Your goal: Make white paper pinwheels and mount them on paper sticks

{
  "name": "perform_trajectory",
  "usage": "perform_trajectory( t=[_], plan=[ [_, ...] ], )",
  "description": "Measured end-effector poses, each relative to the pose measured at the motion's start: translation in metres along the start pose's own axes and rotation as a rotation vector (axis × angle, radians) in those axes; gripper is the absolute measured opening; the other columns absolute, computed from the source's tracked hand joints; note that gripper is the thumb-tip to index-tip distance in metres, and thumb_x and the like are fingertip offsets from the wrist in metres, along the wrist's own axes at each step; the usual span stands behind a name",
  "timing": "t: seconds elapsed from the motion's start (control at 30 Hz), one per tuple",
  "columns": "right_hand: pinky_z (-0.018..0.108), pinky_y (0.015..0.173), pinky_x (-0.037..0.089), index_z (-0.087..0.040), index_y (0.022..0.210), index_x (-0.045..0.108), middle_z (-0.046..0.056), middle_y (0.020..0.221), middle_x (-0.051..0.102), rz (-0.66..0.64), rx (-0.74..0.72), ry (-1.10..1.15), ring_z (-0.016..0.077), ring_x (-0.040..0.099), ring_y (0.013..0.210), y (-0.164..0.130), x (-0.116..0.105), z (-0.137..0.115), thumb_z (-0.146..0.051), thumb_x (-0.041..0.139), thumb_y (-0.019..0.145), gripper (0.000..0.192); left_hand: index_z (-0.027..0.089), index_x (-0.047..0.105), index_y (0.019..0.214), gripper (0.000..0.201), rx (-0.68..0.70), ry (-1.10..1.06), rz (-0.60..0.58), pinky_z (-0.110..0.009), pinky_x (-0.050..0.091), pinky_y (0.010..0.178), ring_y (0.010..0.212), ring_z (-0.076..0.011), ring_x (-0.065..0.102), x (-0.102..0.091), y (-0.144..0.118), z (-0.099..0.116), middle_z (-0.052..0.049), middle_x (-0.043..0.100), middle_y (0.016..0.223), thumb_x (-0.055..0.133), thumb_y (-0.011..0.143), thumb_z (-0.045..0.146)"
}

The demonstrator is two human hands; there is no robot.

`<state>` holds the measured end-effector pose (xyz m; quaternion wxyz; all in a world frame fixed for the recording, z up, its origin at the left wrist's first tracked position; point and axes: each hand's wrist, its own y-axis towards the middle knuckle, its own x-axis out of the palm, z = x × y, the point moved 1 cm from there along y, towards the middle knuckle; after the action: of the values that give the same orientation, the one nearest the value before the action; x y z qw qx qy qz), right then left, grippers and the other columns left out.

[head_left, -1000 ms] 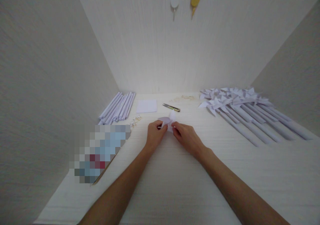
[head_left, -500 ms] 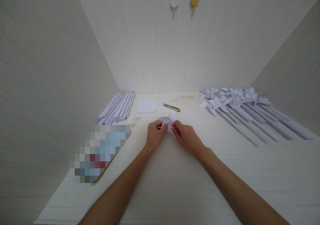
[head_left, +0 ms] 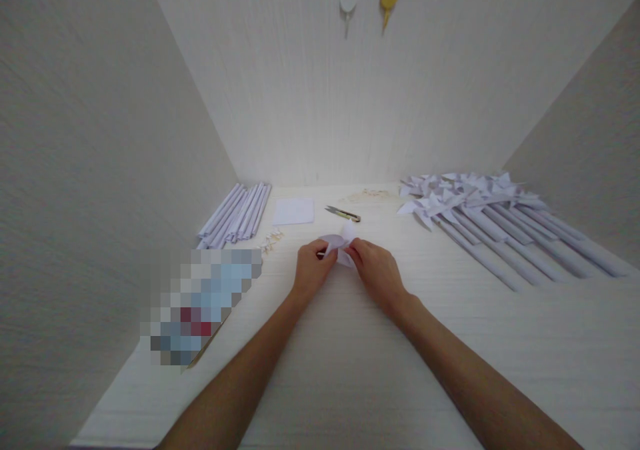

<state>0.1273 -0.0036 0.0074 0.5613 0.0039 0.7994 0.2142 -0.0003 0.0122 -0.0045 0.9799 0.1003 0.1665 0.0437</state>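
Between my hands, over the middle of the white table, is a white paper pinwheel with curled blades. My left hand is closed on its left side, thumb and fingers pinching the paper. From the right, my right hand pinches the pinwheel near its centre; its fingertips partly hide what they grip. Just beyond the hands lies a pair of thread snips. A stack of white square paper sits to the left of the snips.
Rolled white paper tubes lie at the back left, with small white-tipped sticks near them. A blurred-out box is at the left. Finished pinwheels on paper tubes are piled at the right. Thin scraps lie by the back wall.
My right hand has shifted slightly right and turned at the pinwheel's centre. The paper blades have moved a little, while my left hand keeps its pinch.
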Motion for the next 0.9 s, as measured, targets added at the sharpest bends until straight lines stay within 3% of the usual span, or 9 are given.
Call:
perform_trajectory(
  t=[0.27,0.9],
  plan=[
    [0.023,0.060,0.037,-0.016,0.075,0.055,0.006,0.074,0.063,0.010,-0.019,0.158,0.0143,0.056,0.066,-0.0002,0.0027,0.0005,-0.017,0.042,0.083,0.015,0.014,0.058,0.056,0.010,-0.016,-0.026,0.013,-0.020,0.039,0.052,0.056,-0.0103,0.049,-0.0007,0.0004,0.0006,0.002,0.055,0.055,0.051,0.062,0.017],
    [0.023,0.059,0.038,-0.016,0.077,0.055,0.004,0.067,0.063,0.010,0.041,0.302,0.0135,0.056,0.061,-0.0001,0.0034,0.0041,-0.014,0.040,0.082,0.016,0.013,0.058,0.056,0.012,-0.044,-0.058,0.020,-0.020,0.037,0.052,0.057,-0.0098,0.047,-0.0011,-0.0009,0.0035,0.003,0.053,0.055,0.052,0.064,0.020]
  ],
)
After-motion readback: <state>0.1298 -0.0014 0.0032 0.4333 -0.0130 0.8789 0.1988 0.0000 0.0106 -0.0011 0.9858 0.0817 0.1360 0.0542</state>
